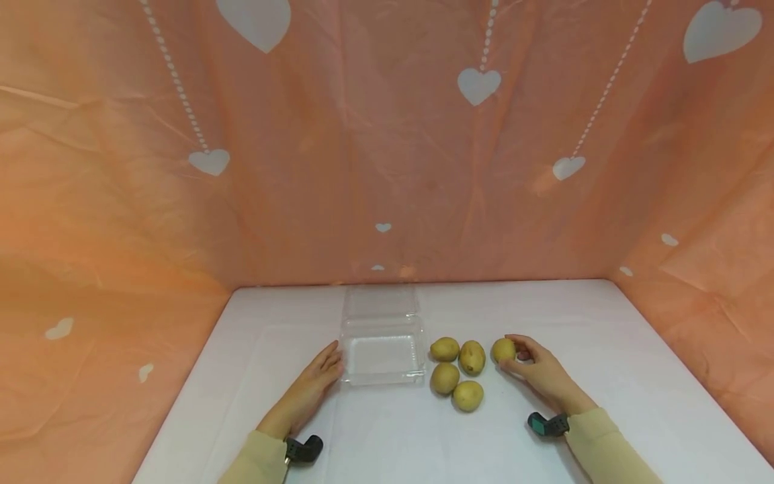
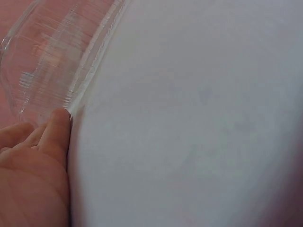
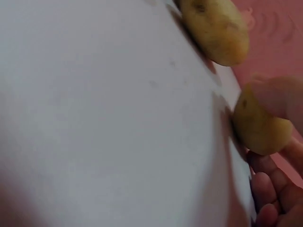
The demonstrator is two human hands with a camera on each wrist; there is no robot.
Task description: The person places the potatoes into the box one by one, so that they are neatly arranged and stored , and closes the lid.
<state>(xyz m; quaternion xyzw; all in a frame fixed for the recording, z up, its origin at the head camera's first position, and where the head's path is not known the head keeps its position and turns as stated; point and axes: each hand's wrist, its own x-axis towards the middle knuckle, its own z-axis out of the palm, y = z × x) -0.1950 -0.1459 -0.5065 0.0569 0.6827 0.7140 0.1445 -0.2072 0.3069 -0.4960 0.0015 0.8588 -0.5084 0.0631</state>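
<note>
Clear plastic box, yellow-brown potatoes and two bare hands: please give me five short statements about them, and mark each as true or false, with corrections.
1. The right hand holds a yellow-brown round potato. True.
2. The left hand also holds a potato. False: it is at the left side of the clear rectangular plastic box.
3. Four more potatoes lie to the right of the box. True.
4. The box's lid is closed. False: it is open, at the far side.
5. The held potato is apart from the other four. True.
</note>
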